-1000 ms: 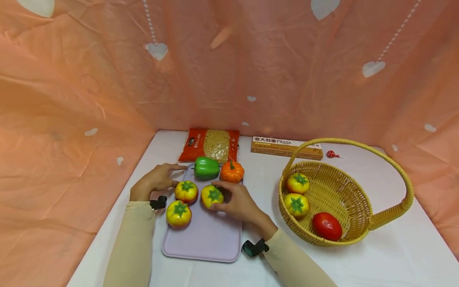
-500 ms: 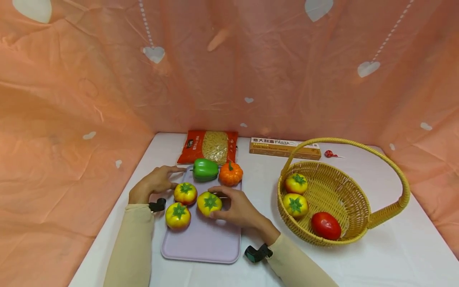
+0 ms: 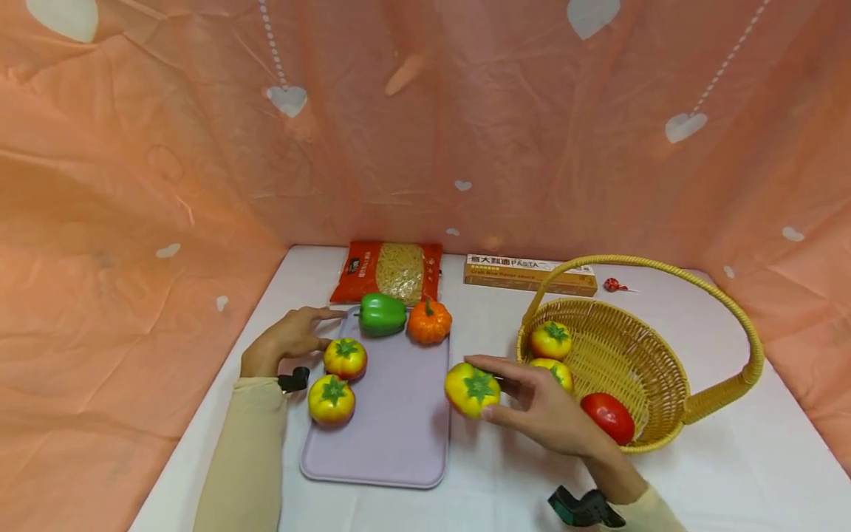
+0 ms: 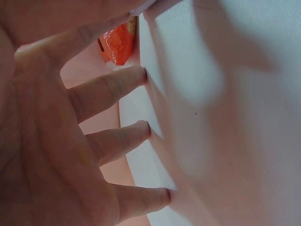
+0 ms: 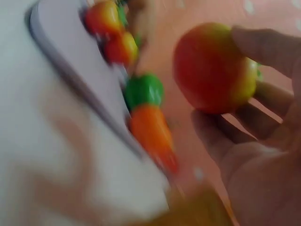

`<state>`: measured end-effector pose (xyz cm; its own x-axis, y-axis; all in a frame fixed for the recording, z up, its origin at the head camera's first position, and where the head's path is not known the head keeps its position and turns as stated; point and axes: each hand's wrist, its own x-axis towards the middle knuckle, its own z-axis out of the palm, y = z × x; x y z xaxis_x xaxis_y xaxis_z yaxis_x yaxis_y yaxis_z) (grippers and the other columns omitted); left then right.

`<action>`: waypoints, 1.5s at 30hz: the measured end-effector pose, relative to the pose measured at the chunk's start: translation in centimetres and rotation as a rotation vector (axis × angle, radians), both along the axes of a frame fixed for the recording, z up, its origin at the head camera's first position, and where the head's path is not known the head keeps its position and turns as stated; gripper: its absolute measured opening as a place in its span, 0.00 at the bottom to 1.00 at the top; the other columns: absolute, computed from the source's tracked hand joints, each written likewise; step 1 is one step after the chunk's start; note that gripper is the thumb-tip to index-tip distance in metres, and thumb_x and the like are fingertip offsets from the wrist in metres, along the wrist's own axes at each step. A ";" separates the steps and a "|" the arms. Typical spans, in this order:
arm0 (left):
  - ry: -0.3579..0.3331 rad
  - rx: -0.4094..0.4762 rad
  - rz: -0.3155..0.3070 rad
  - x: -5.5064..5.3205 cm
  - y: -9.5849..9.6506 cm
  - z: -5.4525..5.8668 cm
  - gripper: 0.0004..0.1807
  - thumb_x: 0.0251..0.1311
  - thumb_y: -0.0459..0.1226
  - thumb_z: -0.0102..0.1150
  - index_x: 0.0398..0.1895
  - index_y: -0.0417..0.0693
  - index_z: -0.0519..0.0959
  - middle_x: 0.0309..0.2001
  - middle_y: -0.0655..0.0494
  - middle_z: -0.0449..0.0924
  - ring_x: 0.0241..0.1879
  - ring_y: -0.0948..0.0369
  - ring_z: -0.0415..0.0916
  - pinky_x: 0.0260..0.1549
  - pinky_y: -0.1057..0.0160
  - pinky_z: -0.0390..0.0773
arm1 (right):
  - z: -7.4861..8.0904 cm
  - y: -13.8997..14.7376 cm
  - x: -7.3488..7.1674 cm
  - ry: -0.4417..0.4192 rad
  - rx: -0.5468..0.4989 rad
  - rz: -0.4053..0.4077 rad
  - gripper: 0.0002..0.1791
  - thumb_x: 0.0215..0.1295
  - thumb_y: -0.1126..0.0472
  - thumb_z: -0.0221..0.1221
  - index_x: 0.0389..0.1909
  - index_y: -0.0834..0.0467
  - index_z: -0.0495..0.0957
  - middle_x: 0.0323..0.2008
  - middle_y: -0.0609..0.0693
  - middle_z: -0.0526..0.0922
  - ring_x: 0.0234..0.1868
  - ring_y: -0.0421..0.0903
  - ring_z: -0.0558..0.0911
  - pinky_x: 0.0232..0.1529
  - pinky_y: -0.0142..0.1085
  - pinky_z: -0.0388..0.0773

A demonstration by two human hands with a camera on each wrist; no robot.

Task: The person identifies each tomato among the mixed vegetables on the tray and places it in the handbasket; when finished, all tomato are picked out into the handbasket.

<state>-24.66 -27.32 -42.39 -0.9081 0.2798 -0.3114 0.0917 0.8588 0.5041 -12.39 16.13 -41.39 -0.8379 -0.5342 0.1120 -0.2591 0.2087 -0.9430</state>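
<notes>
1. One tomato (image 3: 468,390) is yellow on top with a flat green star of leaves; the right wrist view shows its lower side a smooth, glossy red.
2. It is in the air between the tray (image 3: 392,451) and the basket (image 3: 654,355), just by the tray's right edge.
3. The right hand (image 3: 548,410) grips it between thumb and fingers, from the basket side.
4. The left hand (image 3: 289,340) holds nothing. Its fingers are spread; in the left wrist view three fingertips rest on the worktop (image 3: 505,488), and in the head view the index finger and thumb reach to the tray's left edge.
5. Two matching ones sit on the tray near that thumb: a rear tomato (image 3: 345,359) and a front tomato (image 3: 331,401). Whether the thumb touches the rear one cannot be told.
6. At the tray's far end are a green pepper (image 3: 382,315) and an orange pumpkin (image 3: 428,322).
7. The basket holds two more of the yellow kind and a plain red fruit (image 3: 608,416).
8. The box (image 3: 532,275) reads "意大利面 PASTA" on its white upper band, with "Crab Roe flavor sauce" on the brown below.
9. The red bag (image 3: 399,267) has a clear window over pale pasta; its dark label and white characters are too small to read.
</notes>
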 end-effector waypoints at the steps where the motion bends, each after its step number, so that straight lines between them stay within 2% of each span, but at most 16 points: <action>1: -0.004 0.000 0.003 0.0 0.0 0.0 0.37 0.70 0.39 0.70 0.82 0.56 0.73 0.80 0.31 0.67 0.79 0.28 0.61 0.75 0.21 0.61 | 0.2 1.3 0.3 0.011 0.006 -0.003 0.32 0.74 0.64 0.70 0.77 0.52 0.77 0.76 0.58 0.77 0.69 0.40 0.81 0.69 0.27 0.78; 4: -0.002 0.002 0.003 0.0 0.0 0.2 0.37 0.70 0.38 0.70 0.82 0.55 0.73 0.80 0.31 0.67 0.79 0.28 0.61 0.75 0.22 0.61 | 0.7 5.0 0.9 0.031 -0.003 -0.021 0.32 0.74 0.70 0.67 0.77 0.56 0.76 0.74 0.60 0.78 0.65 0.38 0.84 0.65 0.30 0.83; 7: -0.001 0.001 0.009 0.1 0.0 0.5 0.36 0.70 0.37 0.70 0.81 0.55 0.73 0.80 0.31 0.67 0.79 0.28 0.61 0.75 0.22 0.61 | 1.1 7.8 1.2 -0.011 -0.011 -0.054 0.32 0.75 0.72 0.65 0.78 0.59 0.74 0.73 0.52 0.80 0.62 0.40 0.86 0.61 0.33 0.86; 11: -0.023 0.001 0.027 0.1 0.1 0.6 0.36 0.70 0.36 0.69 0.82 0.56 0.73 0.81 0.31 0.66 0.79 0.28 0.60 0.75 0.22 0.61 | 1.4 10.3 1.5 -0.069 0.021 -0.105 0.31 0.76 0.71 0.65 0.77 0.62 0.74 0.69 0.40 0.82 0.61 0.40 0.87 0.59 0.32 0.87; 14: -0.035 -0.008 0.034 0.1 0.1 0.5 0.37 0.69 0.36 0.69 0.82 0.56 0.73 0.81 0.31 0.65 0.79 0.29 0.60 0.75 0.21 0.62 | 1.2 11.4 1.4 -0.097 0.053 -0.119 0.30 0.76 0.69 0.65 0.77 0.61 0.75 0.68 0.39 0.83 0.61 0.40 0.87 0.59 0.31 0.87; 16: -0.035 -0.006 0.036 0.1 0.1 0.5 0.37 0.69 0.36 0.69 0.82 0.56 0.73 0.81 0.31 0.65 0.79 0.29 0.60 0.75 0.22 0.61 | 1.0 11.7 1.3 -0.120 0.078 -0.125 0.30 0.76 0.68 0.66 0.77 0.59 0.76 0.69 0.42 0.83 0.61 0.40 0.87 0.59 0.31 0.87; 21: -0.027 0.007 0.029 0.1 0.0 0.5 0.37 0.69 0.36 0.69 0.81 0.56 0.73 0.81 0.32 0.66 0.79 0.29 0.60 0.75 0.21 0.60 | 0.7 11.6 0.8 -0.140 0.151 -0.168 0.29 0.75 0.62 0.69 0.75 0.55 0.78 0.71 0.58 0.81 0.58 0.39 0.87 0.57 0.29 0.87; 26: 0.010 0.004 -0.011 0.2 0.0 0.3 0.36 0.69 0.35 0.69 0.81 0.55 0.74 0.79 0.31 0.69 0.76 0.30 0.66 0.74 0.23 0.64 | 0.4 10.9 0.3 -0.089 0.162 -0.212 0.31 0.73 0.62 0.71 0.75 0.57 0.78 0.70 0.68 0.78 0.56 0.38 0.87 0.55 0.28 0.87; 31: 0.015 0.001 -0.017 0.2 0.2 0.2 0.36 0.68 0.35 0.69 0.80 0.54 0.75 0.78 0.30 0.70 0.74 0.31 0.68 0.74 0.24 0.66 | -0.1 10.0 -0.5 0.036 0.166 -0.255 0.32 0.72 0.62 0.72 0.75 0.54 0.79 0.71 0.65 0.79 0.58 0.33 0.85 0.56 0.25 0.85; 35: -0.006 0.001 0.002 0.2 0.2 0.1 0.36 0.69 0.36 0.70 0.81 0.56 0.74 0.79 0.31 0.68 0.76 0.30 0.66 0.74 0.23 0.65 | -0.4 9.3 -1.1 0.092 0.186 -0.309 0.32 0.72 0.61 0.72 0.76 0.52 0.79 0.73 0.62 0.79 0.60 0.27 0.82 0.59 0.21 0.80; 39: -0.015 0.004 0.013 0.2 0.2 0.1 0.36 0.68 0.36 0.70 0.81 0.56 0.74 0.80 0.31 0.68 0.76 0.30 0.65 0.75 0.23 0.64 | -0.3 9.2 -1.2 0.092 0.188 -0.335 0.31 0.72 0.60 0.73 0.75 0.52 0.79 0.72 0.62 0.79 0.60 0.26 0.81 0.59 0.19 0.79; 45: -0.027 0.006 0.026 0.1 0.1 0.1 0.37 0.69 0.37 0.71 0.81 0.57 0.74 0.80 0.30 0.66 0.77 0.30 0.64 0.75 0.23 0.64 | 0.3 10.1 -0.2 0.047 0.131 -0.237 0.30 0.71 0.66 0.72 0.73 0.58 0.80 0.68 0.63 0.82 0.56 0.36 0.87 0.56 0.26 0.85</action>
<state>-24.53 -27.17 -42.26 -0.9066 0.2580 -0.3340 0.0558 0.8578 0.5110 -12.56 26.20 -41.11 -0.9366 -0.3368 0.0965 -0.2315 0.3882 -0.8920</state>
